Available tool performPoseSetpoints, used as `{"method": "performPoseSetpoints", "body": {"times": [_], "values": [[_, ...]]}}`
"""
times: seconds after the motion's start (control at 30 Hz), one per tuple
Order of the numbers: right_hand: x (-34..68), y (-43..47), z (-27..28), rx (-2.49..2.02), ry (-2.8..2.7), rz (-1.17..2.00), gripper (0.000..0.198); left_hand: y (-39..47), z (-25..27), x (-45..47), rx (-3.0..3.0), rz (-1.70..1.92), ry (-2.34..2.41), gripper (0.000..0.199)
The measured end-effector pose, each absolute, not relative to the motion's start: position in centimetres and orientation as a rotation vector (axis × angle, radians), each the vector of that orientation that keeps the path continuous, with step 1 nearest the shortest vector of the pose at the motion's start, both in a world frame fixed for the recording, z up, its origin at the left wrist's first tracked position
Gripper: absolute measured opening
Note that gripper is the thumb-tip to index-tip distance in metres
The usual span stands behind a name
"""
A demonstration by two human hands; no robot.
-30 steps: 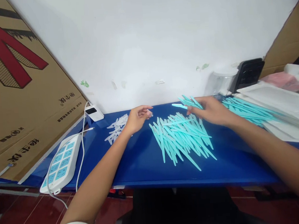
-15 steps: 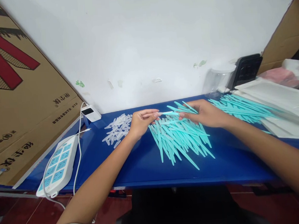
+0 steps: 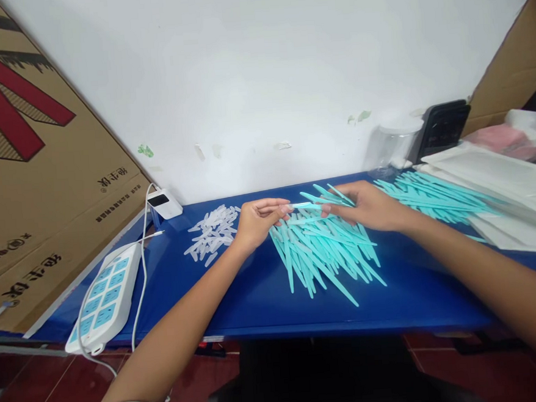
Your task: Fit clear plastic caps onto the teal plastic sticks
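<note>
A heap of small clear pieces [image 3: 212,232] lies on the blue table [image 3: 239,307], just beside the left hand [image 3: 261,221], whose thumb and fingers pinch the pale end of one stick [image 3: 309,206]; whether a clear piece sits between them is hidden. A light pinch close to that tip, in line with the stick, should work best, since something so slim may bend if pushed askew. The stick runs roughly level above a pile of sticks [image 3: 326,249] to the right hand [image 3: 370,207], which grips it along with a fan of other sticks [image 3: 329,193]; steadying the one with the thumb while the rest splay clear seems wise. It looks thin and smooth, whitish at the left and turquoise farther right, much like the loose batch [image 3: 437,196] beside the flat white stack [image 3: 505,175].
</note>
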State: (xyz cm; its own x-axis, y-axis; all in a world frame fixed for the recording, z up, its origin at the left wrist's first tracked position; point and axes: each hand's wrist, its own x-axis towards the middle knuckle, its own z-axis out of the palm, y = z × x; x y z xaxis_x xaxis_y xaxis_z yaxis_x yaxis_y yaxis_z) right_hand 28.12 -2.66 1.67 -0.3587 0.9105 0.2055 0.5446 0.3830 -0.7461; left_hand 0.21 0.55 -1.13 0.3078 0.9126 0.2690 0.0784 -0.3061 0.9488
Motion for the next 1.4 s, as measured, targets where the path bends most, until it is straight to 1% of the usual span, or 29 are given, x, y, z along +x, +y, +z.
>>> {"method": "performPoseSetpoints", "body": {"times": [0.27, 0.4, 0.53, 0.6, 0.7, 0.77, 0.83, 0.97, 1.1, 1.23, 1.3, 1.4], "values": [[26.8, -3.5, 1.6, -1.211, -2.037, 0.841, 0.042, -0.8, -1.6, 1.2, 1.641, 1.082, 0.880, 0.039], [26.7, -3.3, 1.3, -1.184, -1.951, 0.949, 0.041, -1.0, -1.6, 1.6, 1.656, 1.088, 0.879, 0.039], [26.9, -3.0, 1.3, -1.159, -1.929, 0.963, 0.043, -0.1, -0.4, 0.4, 1.954, 1.029, 0.972, 0.043], [27.3, -2.7, 1.4, -1.181, -1.935, 0.930, 0.045, 0.9, 0.9, -1.6, 2.223, 0.934, 1.090, 0.043], [28.1, -2.4, 1.5, -1.229, -1.937, 0.886, 0.046, 2.9, 2.7, -6.1, 2.507, 0.663, 1.456, 0.028], [28.4, -2.2, 1.6, -1.259, -1.952, 0.835, 0.047, 4.2, 3.6, -9.2, 2.499, 0.429, 1.646, 0.021], [28.6, -2.0, 1.5, -1.283, -1.965, 0.787, 0.048, 5.0, 3.9, -11.4, 2.416, 0.246, 1.707, 0.018], [28.7, -1.8, 1.2, -1.304, -1.968, 0.764, 0.049, 5.2, 3.7, -12.4, 2.277, 0.067, 1.648, 0.022], [28.7, -1.8, 1.1, -1.297, -1.973, 0.747, 0.048, 4.9, 3.1, -11.3, 2.325, -0.005, 1.632, 0.019], [28.7, -1.8, 1.1, -1.246, -1.967, 0.825, 0.047, 5.1, 2.4, -10.6, 2.288, -0.025, 1.578, 0.016], [28.6, -1.9, 1.1, -1.234, -1.969, 0.864, 0.047, 5.2, 2.1, -10.3, 2.297, 0.043, 1.522, 0.016], [28.5, -2.1, 1.3, -1.275, -1.954, 0.883, 0.044, 4.9, 1.9, -9.1, 2.316, 0.282, 1.387, 0.020]]}}
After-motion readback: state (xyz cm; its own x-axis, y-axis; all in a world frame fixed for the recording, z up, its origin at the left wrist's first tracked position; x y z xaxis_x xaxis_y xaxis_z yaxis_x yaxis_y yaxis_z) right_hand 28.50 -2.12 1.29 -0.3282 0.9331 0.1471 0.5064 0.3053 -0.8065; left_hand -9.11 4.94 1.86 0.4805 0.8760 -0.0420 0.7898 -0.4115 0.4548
